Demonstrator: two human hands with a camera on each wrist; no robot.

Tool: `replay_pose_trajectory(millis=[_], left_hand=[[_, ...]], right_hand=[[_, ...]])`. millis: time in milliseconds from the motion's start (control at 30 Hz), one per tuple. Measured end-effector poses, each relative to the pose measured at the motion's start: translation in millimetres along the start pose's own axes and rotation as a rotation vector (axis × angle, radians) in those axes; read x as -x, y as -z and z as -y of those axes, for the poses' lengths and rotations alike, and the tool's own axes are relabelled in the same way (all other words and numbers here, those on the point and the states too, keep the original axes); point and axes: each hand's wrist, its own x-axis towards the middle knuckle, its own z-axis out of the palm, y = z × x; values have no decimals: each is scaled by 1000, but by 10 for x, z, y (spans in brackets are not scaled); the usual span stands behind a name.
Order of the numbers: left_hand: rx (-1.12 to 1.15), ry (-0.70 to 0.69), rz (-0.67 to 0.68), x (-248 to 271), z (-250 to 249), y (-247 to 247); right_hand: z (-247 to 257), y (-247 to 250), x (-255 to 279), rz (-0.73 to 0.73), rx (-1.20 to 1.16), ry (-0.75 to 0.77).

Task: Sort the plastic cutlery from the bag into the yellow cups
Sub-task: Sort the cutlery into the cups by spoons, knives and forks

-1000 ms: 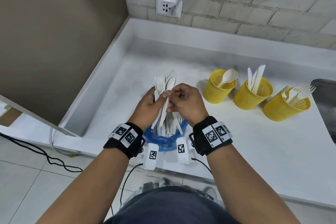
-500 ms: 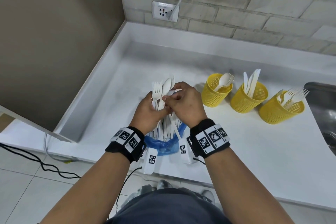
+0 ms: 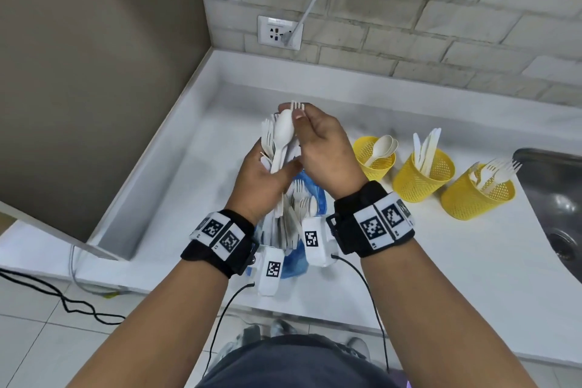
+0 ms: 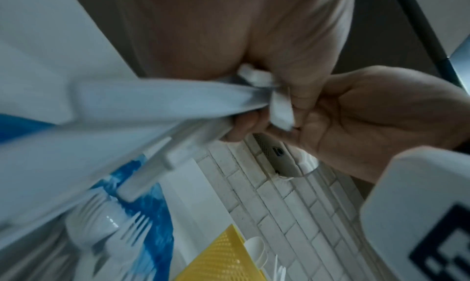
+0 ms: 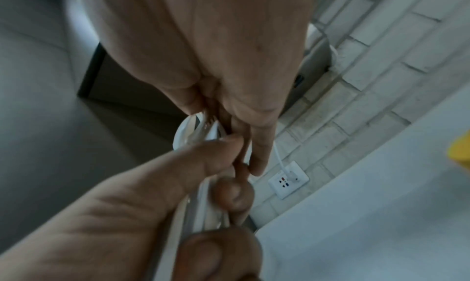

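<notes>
My left hand (image 3: 263,175) grips a bundle of white plastic cutlery (image 3: 277,148) by its handles, held upright above the blue bag (image 3: 318,201). More forks and spoons lie in the bag. The thumb and fingers of my right hand (image 3: 321,148) pinch the heads of a spoon (image 3: 283,127) and a fork (image 3: 297,104) at the top of the bundle. In the left wrist view the handles (image 4: 152,104) run blurred under my palm. Three yellow cups stand to the right: one holds spoons (image 3: 374,159), one knives (image 3: 423,175), one forks (image 3: 478,197).
A steel sink (image 3: 557,198) opens at the right edge of the white counter (image 3: 441,261). A wall socket (image 3: 278,33) with a white cable sits on the brick wall behind. A brown panel closes the left side. Black cables lie on the floor tiles.
Both hands have lifted the bundle higher out of the bag. My right hand has slid up from the middle of the bundle to the heads at its top.
</notes>
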Motion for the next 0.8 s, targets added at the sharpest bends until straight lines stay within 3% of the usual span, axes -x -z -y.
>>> replay_pose_trajectory(millis=[133, 300, 433, 533, 633, 800], left_hand=[[-25, -33, -26, -38, -87, -32], [89, -81, -3, -69, -388, -90], [203, -130, 97, -45, -584, -278], [163, -148, 196, 20, -612, -453], [84, -141, 277, 75, -589, -610], [67, -96, 271, 153, -574, -936]], right_hand=[[10, 116, 68, 46, -12, -38], [-332, 283, 315, 71, -332, -373], [-512, 236, 517, 258, -484, -683], [-445, 286, 566, 352, -728, -691], [-330, 452, 588, 292, -898, -631], [-355, 807, 626, 201, -989, -613]])
